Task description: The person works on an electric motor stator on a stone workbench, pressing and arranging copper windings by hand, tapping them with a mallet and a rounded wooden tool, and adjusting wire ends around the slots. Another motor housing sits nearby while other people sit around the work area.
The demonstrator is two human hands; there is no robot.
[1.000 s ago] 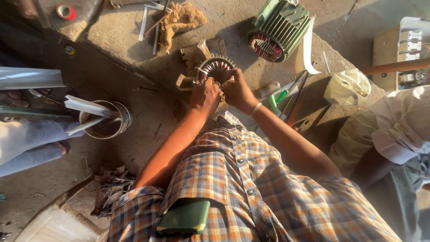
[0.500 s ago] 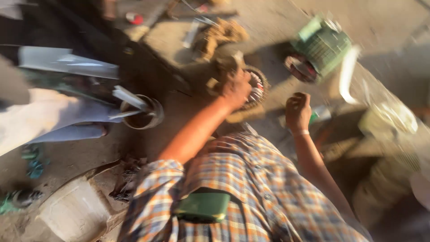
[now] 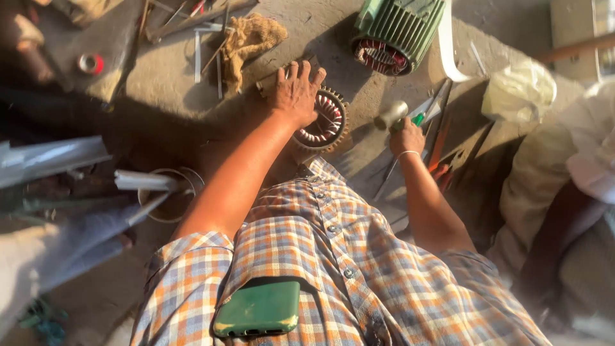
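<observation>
the left hand [image 3: 296, 91] lies flat, palm down and fingers [image 3: 301, 69] spread, on the far-left rim of a small round motor stator [image 3: 323, 122], a toothed ring with red and pale windings showing inside its bore; the hand presses on it rather than closing around it. the stator sits on the concrete floor [image 3: 160, 83] right in front of the person's knees, its bore facing up toward the camera, so its axis stands roughly upright from the floor. the right hand [image 3: 406, 136] is just to the right of the stator and a little nearer the body, curled shut around the green handle of a hammer [image 3: 392, 115], whose pale metal head points up and to the left, toward the stator's right edge. hammer head and stator rim are near each other but not touching; a strip of bare floor shows between them. so the stator lies left of and slightly beyond the hammer, the right hand carries the tool, and the left hand is the one in contact with the ring. beyond them, toward the far edge of the floor, a larger green ribbed motor housing [image 3: 397, 29] lies on its side with its wound end open, well apart from both hands. a scrap of burlap cloth [image 3: 246, 41] lies to the far left of the stator, and loose long tools [image 3: 442, 138] rest on the floor right of the right hand.
</observation>
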